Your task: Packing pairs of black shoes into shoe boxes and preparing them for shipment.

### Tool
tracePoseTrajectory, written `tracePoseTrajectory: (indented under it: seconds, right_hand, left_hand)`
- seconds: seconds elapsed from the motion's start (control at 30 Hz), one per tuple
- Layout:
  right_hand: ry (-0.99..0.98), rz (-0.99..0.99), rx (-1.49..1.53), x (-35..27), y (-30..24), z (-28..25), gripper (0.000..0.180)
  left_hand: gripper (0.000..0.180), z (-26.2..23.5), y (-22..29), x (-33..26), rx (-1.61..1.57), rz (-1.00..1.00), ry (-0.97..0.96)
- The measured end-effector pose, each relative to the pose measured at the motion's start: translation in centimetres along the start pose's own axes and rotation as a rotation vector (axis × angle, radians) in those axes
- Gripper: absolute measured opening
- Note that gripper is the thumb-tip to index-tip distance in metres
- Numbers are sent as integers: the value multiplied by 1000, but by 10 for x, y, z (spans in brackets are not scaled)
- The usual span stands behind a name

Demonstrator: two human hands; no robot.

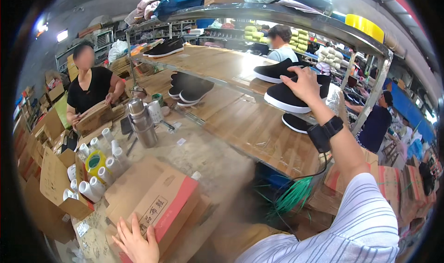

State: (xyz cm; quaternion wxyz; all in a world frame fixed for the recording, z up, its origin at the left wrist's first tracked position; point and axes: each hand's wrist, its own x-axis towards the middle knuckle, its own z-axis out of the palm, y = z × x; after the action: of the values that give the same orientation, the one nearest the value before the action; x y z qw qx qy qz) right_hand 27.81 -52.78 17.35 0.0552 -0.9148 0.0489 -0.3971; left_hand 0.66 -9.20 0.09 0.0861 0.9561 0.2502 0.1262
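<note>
My right hand (306,83) reaches up to the wooden shelf (217,64) and grips a black slip-on shoe with a white sole (283,98) at the shelf's front edge. A second black shoe (274,71) lies just behind it. My left hand (135,242) rests flat, fingers spread, on a brown and red cardboard shoe box (157,200) at the lower left of the worktable (208,154). A black band with a device is strapped on my right wrist.
More black shoes (189,91) sit on the lower shelf and another pair (165,48) on the upper one. A metal flask (141,123), white tape rolls (99,175) and open cartons (55,182) crowd the left. A person in black (90,85) folds boxes; other people stand behind the rack.
</note>
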Motion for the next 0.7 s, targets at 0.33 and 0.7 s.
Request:
tracePoseTrajectory:
  seconds: [0.33,0.7]
  right_hand:
    - [1,211,-281,95,40,53,85]
    - [-235,-188,756,158,38,141,64]
  left_hand:
    - [53,6,-2,-5,-32,11,79]
    - [51,9,-6,0,-69,68,216]
